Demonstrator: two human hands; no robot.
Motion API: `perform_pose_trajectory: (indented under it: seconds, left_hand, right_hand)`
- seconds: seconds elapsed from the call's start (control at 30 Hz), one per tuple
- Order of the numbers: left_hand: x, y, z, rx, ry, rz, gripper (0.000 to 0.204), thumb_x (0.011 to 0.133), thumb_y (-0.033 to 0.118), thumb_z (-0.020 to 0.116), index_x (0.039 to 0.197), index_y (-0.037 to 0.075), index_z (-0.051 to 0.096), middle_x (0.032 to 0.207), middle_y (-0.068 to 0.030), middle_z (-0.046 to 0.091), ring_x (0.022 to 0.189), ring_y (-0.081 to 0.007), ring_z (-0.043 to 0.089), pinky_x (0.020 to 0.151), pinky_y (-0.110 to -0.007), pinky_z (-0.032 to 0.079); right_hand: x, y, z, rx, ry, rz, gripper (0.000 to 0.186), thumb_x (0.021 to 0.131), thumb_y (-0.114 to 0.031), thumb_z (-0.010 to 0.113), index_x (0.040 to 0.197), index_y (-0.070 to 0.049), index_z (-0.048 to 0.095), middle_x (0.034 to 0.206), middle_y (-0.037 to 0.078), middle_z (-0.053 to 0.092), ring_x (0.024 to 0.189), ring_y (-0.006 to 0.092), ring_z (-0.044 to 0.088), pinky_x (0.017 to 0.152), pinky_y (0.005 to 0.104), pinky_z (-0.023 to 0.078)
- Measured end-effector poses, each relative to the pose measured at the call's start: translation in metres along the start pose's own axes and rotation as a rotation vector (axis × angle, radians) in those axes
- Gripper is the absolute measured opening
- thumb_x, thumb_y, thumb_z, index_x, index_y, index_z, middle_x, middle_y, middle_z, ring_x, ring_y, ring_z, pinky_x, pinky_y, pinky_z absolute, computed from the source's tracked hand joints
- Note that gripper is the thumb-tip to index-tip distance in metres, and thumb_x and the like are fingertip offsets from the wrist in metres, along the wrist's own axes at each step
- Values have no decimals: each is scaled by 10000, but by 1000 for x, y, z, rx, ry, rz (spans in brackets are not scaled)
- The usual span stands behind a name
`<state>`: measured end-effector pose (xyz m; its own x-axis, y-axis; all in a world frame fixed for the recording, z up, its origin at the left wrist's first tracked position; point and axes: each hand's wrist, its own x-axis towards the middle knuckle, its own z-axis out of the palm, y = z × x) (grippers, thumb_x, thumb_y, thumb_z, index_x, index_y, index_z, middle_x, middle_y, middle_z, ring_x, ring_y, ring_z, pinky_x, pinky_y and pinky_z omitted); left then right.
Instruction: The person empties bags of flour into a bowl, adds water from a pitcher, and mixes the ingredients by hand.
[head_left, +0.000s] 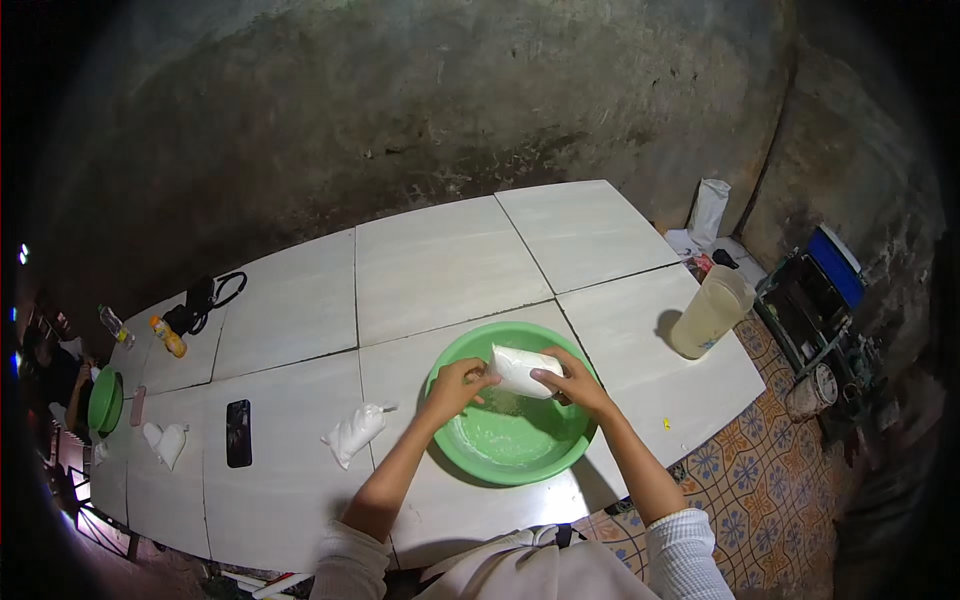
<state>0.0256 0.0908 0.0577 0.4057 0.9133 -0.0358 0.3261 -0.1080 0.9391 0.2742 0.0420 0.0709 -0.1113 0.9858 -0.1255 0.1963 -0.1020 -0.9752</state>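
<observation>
1. A white packet (527, 372) is being held over the green basin (515, 476) by the right hand (568, 384), thumb and fingers being wrapped around its right end.
2. At the other end, the left hand (462, 388) is being held with fingertips drawn together; whether the packet's corner is being pinched cannot be told.
3. Beyond the hands, a broad stretch of tabletop (440, 270) is being offered toward the wall (430, 120); on the body side, only a narrow strip is being left before the near edge.
4. Room is being bounded by a tall jug (708, 315) well right of the hands, and by a white bag (357, 434) left of the left hand.
5. The packet's long axis is being laid nearly level, left to right, one end being pointed at the left hand.
</observation>
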Motion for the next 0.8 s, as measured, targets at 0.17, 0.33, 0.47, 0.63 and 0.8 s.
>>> perform_pose_trajectory:
  seconds: [0.17,0.33,0.47,0.63,0.8]
  left_hand:
    - [-1,-9,6,-11,-8,-22,279,856,167,745,1000,-50,645,859,-67,611,765,-119,610,644,-273,608]
    - [1,-19,6,-143,9,114,348,856,223,756,1088,-16,657,910,-143,678,769,-167,700,588,-265,545]
    - [-4,-6,-4,-416,-151,-68,472,893,175,718,1286,-28,553,1150,-125,647,927,-173,669,790,-268,573]
    - [-20,-11,-13,-952,-209,-245,448,985,80,548,1392,-47,410,1341,-168,527,1167,-232,582,1025,-330,486]
    - [-34,-5,2,-937,-355,-477,487,977,88,568,1400,-60,379,1333,-206,524,1174,-257,580,1025,-360,505]
  right_hand:
    - [-4,-8,2,-36,61,-71,482,816,-366,771,1163,-82,595,818,22,612,605,78,535,485,223,396]
    - [-5,-8,3,-46,34,-85,464,807,-324,787,1154,-79,601,853,27,619,637,85,551,510,232,420]
    - [-9,-6,8,-62,68,-278,512,792,-294,799,1190,-45,593,1041,51,636,806,146,599,635,274,487]
    - [-31,-5,10,-504,104,-598,545,749,-163,812,1246,-92,598,1152,128,614,963,266,625,780,352,528]
    - [-41,16,7,-648,90,-750,553,739,-100,776,1253,-122,573,1294,148,515,1087,340,568,867,403,509]
